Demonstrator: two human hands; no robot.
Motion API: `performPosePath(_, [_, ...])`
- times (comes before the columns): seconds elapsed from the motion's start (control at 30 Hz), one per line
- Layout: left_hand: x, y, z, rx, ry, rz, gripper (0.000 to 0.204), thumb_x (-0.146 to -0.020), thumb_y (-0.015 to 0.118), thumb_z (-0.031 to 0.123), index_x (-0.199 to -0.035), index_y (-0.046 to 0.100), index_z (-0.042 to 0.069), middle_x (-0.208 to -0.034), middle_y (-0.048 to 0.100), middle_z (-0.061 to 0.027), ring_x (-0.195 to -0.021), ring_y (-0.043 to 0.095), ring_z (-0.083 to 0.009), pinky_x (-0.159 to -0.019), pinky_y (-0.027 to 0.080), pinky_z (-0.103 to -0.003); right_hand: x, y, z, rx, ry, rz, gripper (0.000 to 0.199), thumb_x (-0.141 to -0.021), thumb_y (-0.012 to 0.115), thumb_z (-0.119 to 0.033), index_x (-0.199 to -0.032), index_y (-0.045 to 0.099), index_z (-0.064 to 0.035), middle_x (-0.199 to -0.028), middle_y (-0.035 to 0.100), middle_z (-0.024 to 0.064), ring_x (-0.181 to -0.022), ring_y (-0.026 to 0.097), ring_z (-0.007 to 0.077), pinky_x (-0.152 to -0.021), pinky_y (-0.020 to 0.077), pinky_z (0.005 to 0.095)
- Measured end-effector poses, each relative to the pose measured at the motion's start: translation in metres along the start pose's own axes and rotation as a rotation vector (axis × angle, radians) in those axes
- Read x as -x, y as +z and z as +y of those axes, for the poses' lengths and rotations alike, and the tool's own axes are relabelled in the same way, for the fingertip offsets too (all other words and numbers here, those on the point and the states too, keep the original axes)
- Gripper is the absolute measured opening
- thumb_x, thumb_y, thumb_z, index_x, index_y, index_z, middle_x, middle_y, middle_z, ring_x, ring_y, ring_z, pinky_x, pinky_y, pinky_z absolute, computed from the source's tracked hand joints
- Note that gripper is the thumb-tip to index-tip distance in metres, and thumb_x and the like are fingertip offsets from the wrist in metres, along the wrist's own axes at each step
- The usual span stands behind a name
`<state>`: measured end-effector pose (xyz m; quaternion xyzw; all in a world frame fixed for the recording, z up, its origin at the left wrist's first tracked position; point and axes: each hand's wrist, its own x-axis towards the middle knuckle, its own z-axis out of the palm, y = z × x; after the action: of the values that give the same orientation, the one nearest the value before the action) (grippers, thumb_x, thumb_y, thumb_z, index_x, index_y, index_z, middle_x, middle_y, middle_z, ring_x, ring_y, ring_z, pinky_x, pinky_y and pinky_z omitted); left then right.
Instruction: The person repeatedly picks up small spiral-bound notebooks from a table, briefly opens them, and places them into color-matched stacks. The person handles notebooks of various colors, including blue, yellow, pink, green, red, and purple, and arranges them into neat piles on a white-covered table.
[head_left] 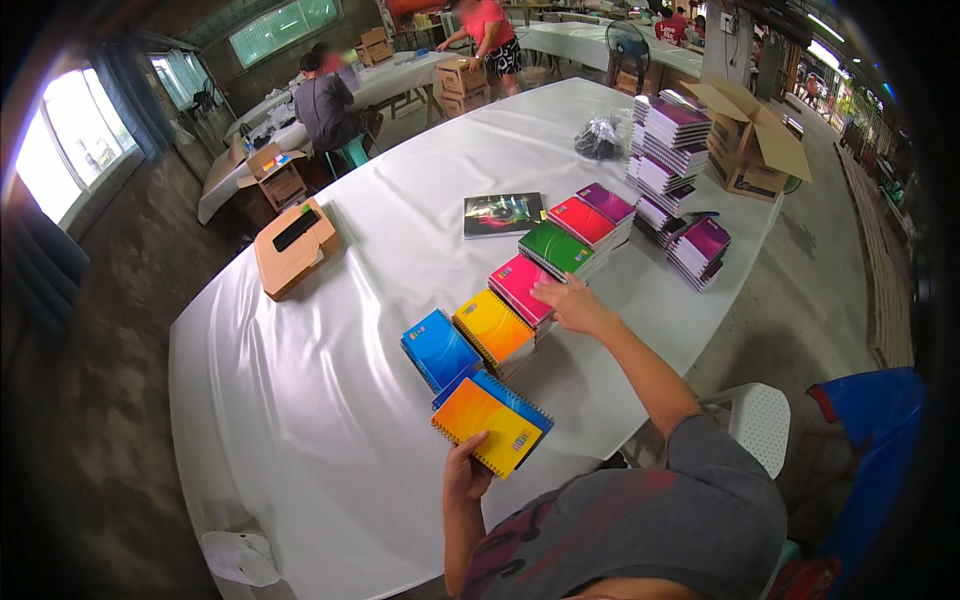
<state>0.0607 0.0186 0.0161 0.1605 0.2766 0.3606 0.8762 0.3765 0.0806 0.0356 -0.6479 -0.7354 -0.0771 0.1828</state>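
My left hand [467, 470] grips a small stack of spiral notebooks, a yellow-orange notebook [490, 425] on top with a blue one [520, 398] showing beneath it. My right hand [572, 304] reaches across with its fingers stretched out, touching the right edge of the pink notebook [522, 286] atop its stack. A row of notebook stacks runs diagonally away from me: blue [441, 347], yellow [494, 328], pink, green [556, 249], red [581, 219] and purple [606, 201]. The underside of my right fingertips is hidden.
Tall piles of purple notebooks [672, 150] stand at the table's far right, beside an open cardboard box [745, 140]. A dark-covered book [500, 214] lies beyond the row. At left, a phone [296, 230] rests on a cardboard box [290, 265]. Two people work at tables behind.
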Motion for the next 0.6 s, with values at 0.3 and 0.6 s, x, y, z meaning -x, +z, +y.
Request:
performPosePath(0.3, [-0.025,0.026,-0.007,0.023,-0.054,-0.032,0.042,-0.085,0.058,0.02,-0.121,0.043,0.005,-0.112,0.057,-0.0088,-0.103,0.057,-0.0246,-0.087,0.046,-0.041,0.023,-0.023,-0.033,-0.267,0.015,0.48,0.032,-0.074,0.06,0.0,-0.102,0.064,-0.0133,-0.104,0.064,-0.0019,-0.101,0.059,0.0169,-0.104,0.0273,0.0451])
performPosePath(0.6, [-0.038,0.023,-0.028,0.026,-0.064,-0.101,0.044,-0.083,0.06,0.022,-0.121,0.044,0.005,-0.109,0.057,-0.0093,-0.098,0.058,-0.0227,-0.083,0.049,-0.04,0.073,-0.062,-0.105,-0.505,-0.62,-0.004,0.029,-0.074,0.069,-0.022,-0.101,0.065,-0.0151,-0.107,0.063,0.0014,-0.104,0.057,0.0186,-0.094,0.0404,0.0379])
